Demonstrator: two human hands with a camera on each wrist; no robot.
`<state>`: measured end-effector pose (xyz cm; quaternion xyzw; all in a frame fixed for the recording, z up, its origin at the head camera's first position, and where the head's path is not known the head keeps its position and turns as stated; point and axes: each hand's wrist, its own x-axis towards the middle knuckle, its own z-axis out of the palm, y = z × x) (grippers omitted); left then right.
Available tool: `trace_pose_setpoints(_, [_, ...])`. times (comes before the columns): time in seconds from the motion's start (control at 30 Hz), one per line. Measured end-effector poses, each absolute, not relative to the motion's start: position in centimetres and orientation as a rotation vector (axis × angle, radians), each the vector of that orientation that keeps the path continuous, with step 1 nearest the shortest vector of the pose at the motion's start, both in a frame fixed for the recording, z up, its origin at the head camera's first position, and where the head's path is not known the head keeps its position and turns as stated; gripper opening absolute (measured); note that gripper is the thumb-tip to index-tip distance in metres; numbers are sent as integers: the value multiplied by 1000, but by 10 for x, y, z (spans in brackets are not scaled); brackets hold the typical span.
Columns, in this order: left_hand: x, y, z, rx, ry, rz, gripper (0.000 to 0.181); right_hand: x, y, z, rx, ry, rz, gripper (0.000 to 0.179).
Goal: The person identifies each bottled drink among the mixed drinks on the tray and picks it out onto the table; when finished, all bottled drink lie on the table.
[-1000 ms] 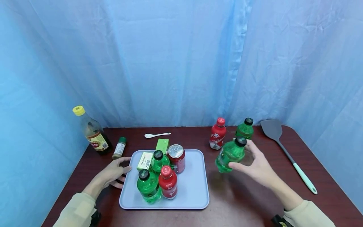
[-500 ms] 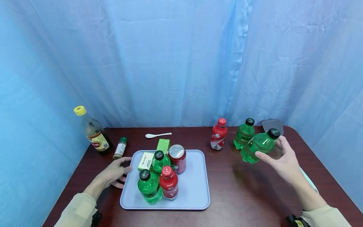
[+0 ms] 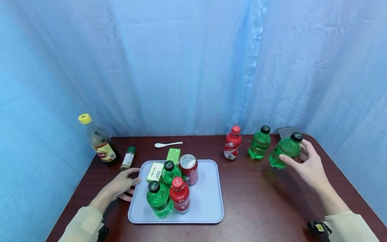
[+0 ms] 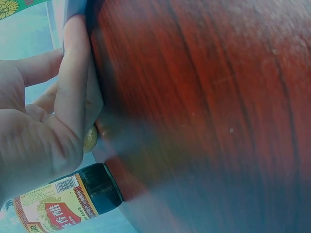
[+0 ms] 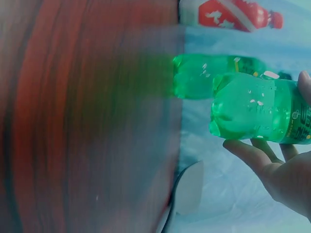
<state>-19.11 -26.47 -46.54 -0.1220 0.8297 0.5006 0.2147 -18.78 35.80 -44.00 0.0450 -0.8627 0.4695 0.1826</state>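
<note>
Through my cameras I see a light blue curtain (image 3: pixel 187 67) hanging in soft folds behind the counter (image 3: pixel 257 208) and along both its sides. One shinier strip (image 3: pixel 256 43) runs down it, right of the middle. The counter is dark reddish-brown, with wood grain and pale reflections.

The green bottle (image 3: pixel 285 151) in your right hand (image 3: pixel 312 166) looks like clear, glossy plastic, as do the 2 black-capped bottles (image 3: pixel 158 199) on your tray (image 3: pixel 206 203), itself smooth, low-sheen plastic. Near the tray's back edge you see a can (image 3: pixel 188 170) with a shiny metal top. Your tabletop (image 3: pixel 257 201) is glossy wood grain; near its back edge lies a glazed-looking spoon (image 3: pixel 160 145), and beyond that edge the curtain (image 3: pixel 184 67) is creased cloth.
</note>
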Motion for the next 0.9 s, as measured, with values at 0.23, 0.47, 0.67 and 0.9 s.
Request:
trace_pose_setpoints(0.23, [-191, -265, -466, -344, 2301, 1392, 52, -202, 371, -452, 61, -2452, 1350, 80])
trace_pose_setpoints(0.47, [-190, -264, -466, -352, 2305, 1394, 51, -210, 382, -462, 19, -2483, 1341, 81])
trace_pose_setpoints(0.67, [-190, -263, -466, -340, 2311, 1389, 51, -212, 391, -469, 27, -2489, 1312, 81])
trace_pose_setpoints(0.9, [-191, -266, -466, -331, 2316, 1381, 51, -221, 399, -473, 82, -2538, 1280, 83])
